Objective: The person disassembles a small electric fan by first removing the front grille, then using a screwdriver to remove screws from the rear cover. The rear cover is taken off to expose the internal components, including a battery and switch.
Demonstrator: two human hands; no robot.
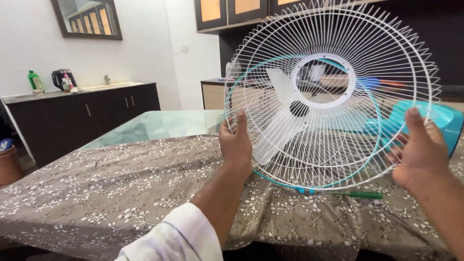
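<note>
Currently you hold the white wire fan guard (pixel 333 96) upright in front of you, above the far right part of the table (pixel 121 193), its face turned toward you and tilted a little back at the top. 2 hands are on it, 1 on each side of the rim.

Left hand (pixel 236 145): closed on the guard's left edge, thumb pointing up along the wires, fingers wrapped behind and out of sight. Your left forearm comes up from the near edge with a white sleeve (pixel 179 237) at the elbow.

Right hand (pixel 419 150): closed on the guard's right edge, thumb up on the front, fingers curled behind the wires. Grip looks firm on both sides; neither hand is spread wide.

Key relation: the guard sits between your hands, its round face spanning left to right, centre ring (pixel 324 79) level with the fan hub behind. Both hands are equally near it, each touching the rim.

Behind the guard, seen through the wires: white fan blades (pixel 280 125) and a teal rim ring (pixel 309 186). The teal motor housing (pixel 435 121) lies far right, just behind your right hand.

On the patterned tablecloth (pixel 96 203), under the guard's lower edge: a green-handled screwdriver (pixel 357 195), lying left to right.

Far left: dark cabinet (pixel 87 118) with a green bottle (pixel 35 81) and a kettle (pixel 62 79).
</note>
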